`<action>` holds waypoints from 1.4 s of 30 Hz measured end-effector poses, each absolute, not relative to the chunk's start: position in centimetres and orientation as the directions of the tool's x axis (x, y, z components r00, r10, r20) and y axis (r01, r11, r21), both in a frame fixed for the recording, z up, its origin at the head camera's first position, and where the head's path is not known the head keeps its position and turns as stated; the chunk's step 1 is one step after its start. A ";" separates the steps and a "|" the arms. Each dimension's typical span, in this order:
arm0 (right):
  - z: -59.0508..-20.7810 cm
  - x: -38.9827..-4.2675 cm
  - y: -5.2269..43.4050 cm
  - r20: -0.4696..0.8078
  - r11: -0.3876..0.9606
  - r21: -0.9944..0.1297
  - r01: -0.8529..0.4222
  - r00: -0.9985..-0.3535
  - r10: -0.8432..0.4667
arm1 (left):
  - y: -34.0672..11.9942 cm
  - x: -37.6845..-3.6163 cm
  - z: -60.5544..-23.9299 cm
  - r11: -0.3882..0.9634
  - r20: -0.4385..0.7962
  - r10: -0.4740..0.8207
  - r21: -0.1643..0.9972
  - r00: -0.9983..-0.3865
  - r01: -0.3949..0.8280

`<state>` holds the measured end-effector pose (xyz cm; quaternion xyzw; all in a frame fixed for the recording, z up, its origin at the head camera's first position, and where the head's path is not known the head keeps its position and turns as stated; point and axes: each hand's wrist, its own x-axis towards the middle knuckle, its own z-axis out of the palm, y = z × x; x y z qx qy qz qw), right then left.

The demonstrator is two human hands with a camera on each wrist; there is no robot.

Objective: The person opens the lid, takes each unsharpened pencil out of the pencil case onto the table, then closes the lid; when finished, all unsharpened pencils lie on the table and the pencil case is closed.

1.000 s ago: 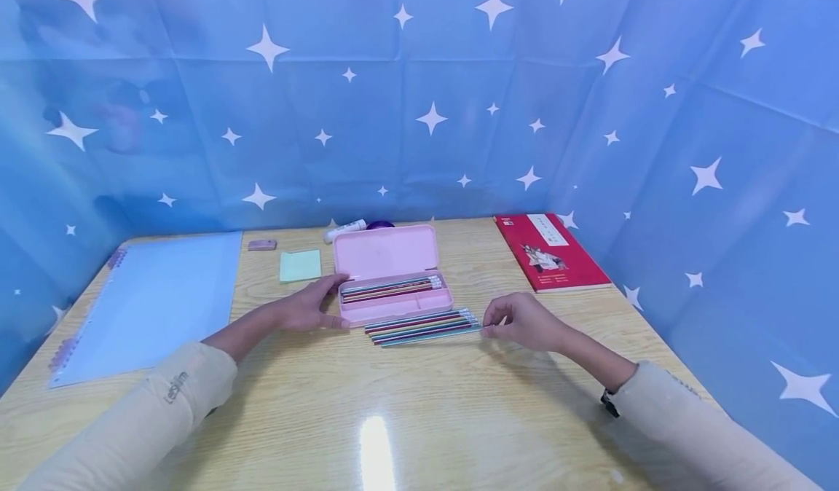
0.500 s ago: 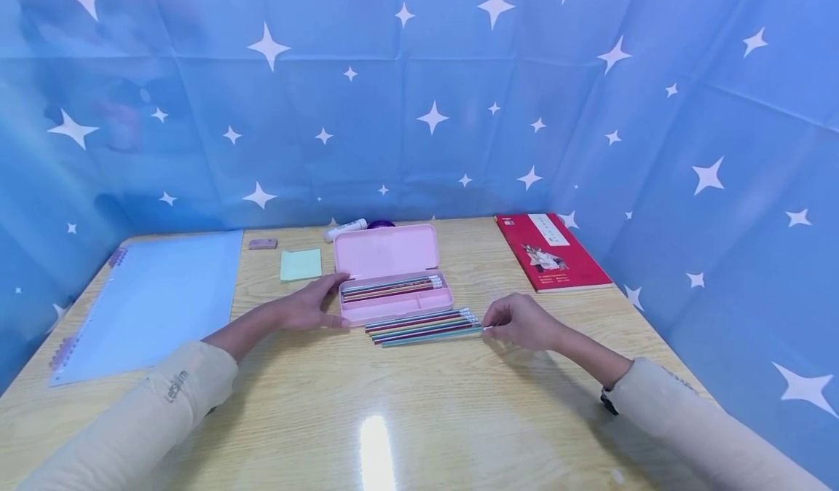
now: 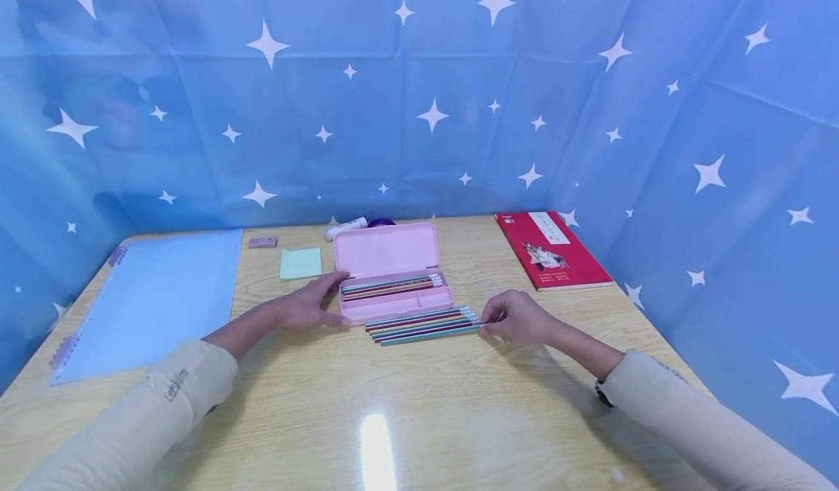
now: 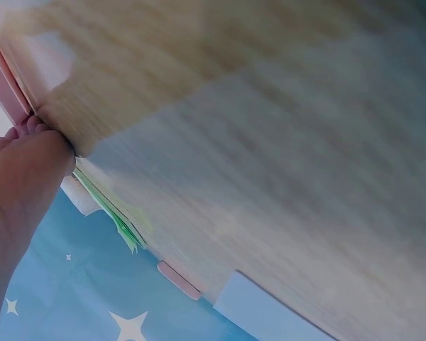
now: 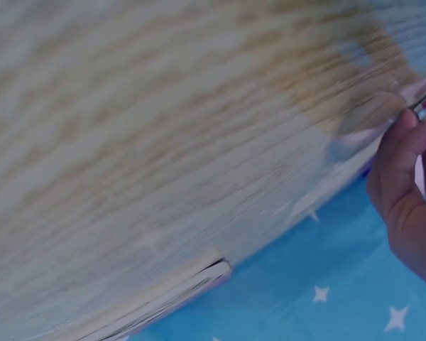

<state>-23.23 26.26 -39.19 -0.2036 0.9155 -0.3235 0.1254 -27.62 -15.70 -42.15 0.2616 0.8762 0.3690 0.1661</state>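
A pink pencil case (image 3: 387, 310) lies with its lid up, and several striped pencils (image 3: 392, 288) rest in its rear compartment. My left hand (image 3: 308, 306) holds the case's left end, thumb at the front corner and fingers at the rear; the left wrist view shows this hand (image 4: 28, 170) at the pink edge. In front of the case lies a row of pencils (image 3: 419, 323), their white erasers pointing right. Thumb and fingers of my right hand (image 3: 518, 317) pinch the eraser end of the nearest teal pencil (image 3: 429, 335). The right wrist view has that hand (image 5: 408, 170) at its right edge.
A red book (image 3: 552, 250) lies at the back right. Sticky notes (image 3: 301, 264), a small eraser (image 3: 262, 242) and a large spiral-bound pad (image 3: 157, 301) are to the left. Behind the lid are a white tube (image 3: 345, 229) and a purple round thing (image 3: 381, 223).
The right hand shifts very slightly, still pinching the teal pencil's end, and the pencil turns a little in place. The left hand and case stay put.
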 end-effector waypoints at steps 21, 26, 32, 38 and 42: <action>-39.6 -23.5 25.2 -0.093 0.745 -0.603 -0.286 -0.902 -0.422 | -15.7 -27.7 -42.3 0.577 -0.095 0.587 0.745 -0.804 0.333; -39.5 -23.5 25.2 -0.073 0.733 -0.604 -0.312 -0.895 -0.440 | -15.7 -27.6 -42.1 0.586 -0.104 0.579 0.742 -0.809 0.324; -39.4 -23.6 25.2 -0.102 0.744 -0.600 -0.294 -0.894 -0.436 | -15.7 -27.5 -42.0 0.593 -0.110 0.574 0.740 -0.811 0.319; -38.5 -23.9 25.0 -0.151 0.776 -0.569 -0.273 -0.893 -0.425 | -15.6 -27.5 -42.0 0.593 -0.107 0.577 0.736 -0.809 0.326; -38.0 -24.3 24.8 -0.156 0.780 -0.562 -0.275 -0.891 -0.426 | -15.7 -27.6 -42.2 0.590 -0.099 0.582 0.734 -0.807 0.336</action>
